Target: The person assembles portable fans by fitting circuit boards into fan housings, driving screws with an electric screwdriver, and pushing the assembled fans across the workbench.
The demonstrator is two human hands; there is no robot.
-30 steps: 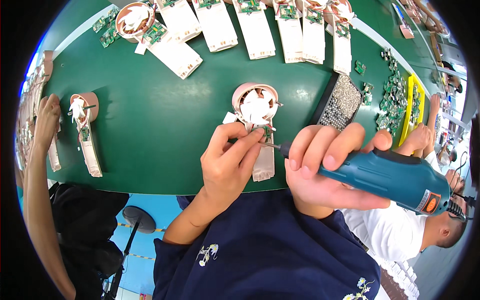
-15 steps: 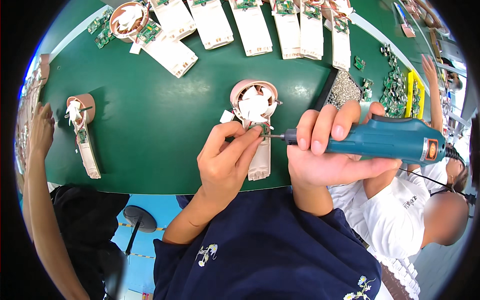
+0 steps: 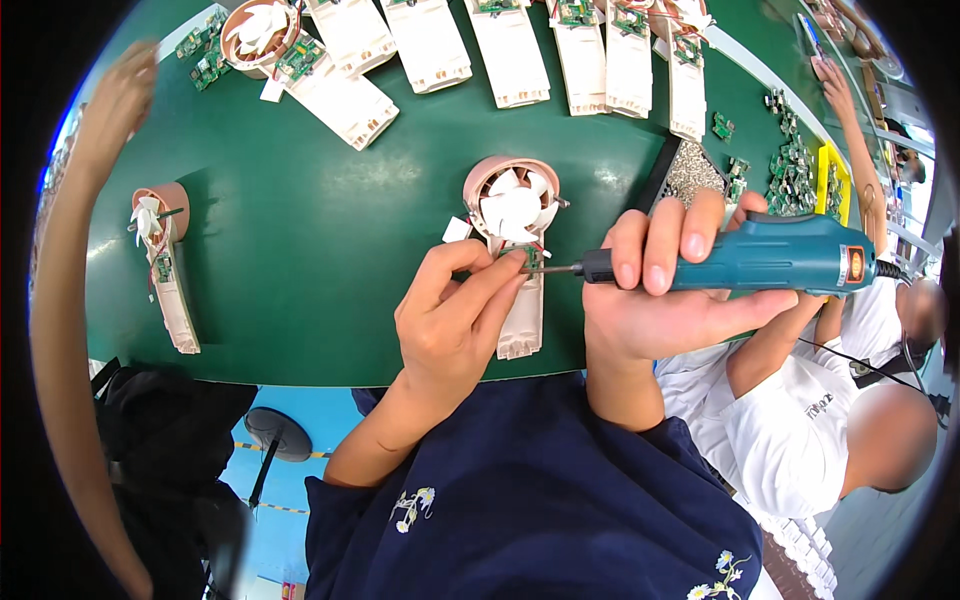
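Note:
A handheld fan body [image 3: 521,318] lies in front of me, its white blades [image 3: 513,206] inside a pink ring at the far end. Over its small green circuit board [image 3: 531,259] my left hand [image 3: 450,315] is closed, thumb and fingertips pinched together; what they hold, if anything, is hidden. My right hand [image 3: 655,290] grips a teal electric screwdriver [image 3: 780,255], held level with its bit pointing left. The bit's tip reaches the board right beside my left fingertips. A white square connector [image 3: 457,230] sits left of the ring.
Several white fan bodies [image 3: 424,45] with boards line the far side. A black tray of small screws [image 3: 692,172] stands right, near loose circuit boards [image 3: 790,175] and a yellow bin [image 3: 832,185]. Another fan [image 3: 170,265] lies left. Co-workers' arms [image 3: 75,250] show at both sides.
My right hand and the screwdriver have shifted slightly right and up. My left hand stays at the board. The co-worker's arm at the left has swung farther up the table.

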